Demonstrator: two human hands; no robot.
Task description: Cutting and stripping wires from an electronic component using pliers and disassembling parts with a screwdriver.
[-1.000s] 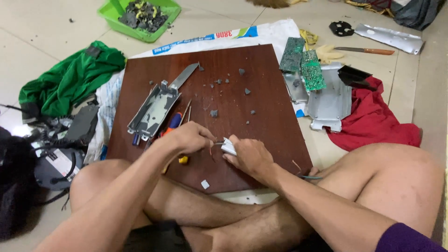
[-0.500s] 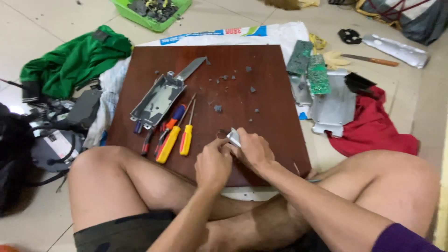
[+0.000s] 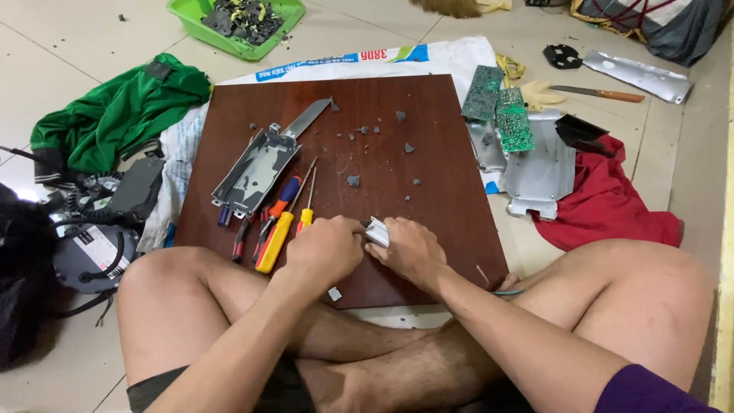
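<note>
Two hands meet near the front edge of the brown board (image 3: 428,138): the left hand (image 3: 327,248) is curled shut beside a small white part (image 3: 378,232), which the right hand (image 3: 413,251) pinches. Yellow screwdrivers (image 3: 279,237) lie just left; bare board opens beyond.

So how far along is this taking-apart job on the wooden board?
Already apart: an emptied metal casing, two green circuit boards and grey crumbs on the board. In hand: left hand and right hand grip a small white part. What is left cannot be told; screwdrivers lie ready.
</note>
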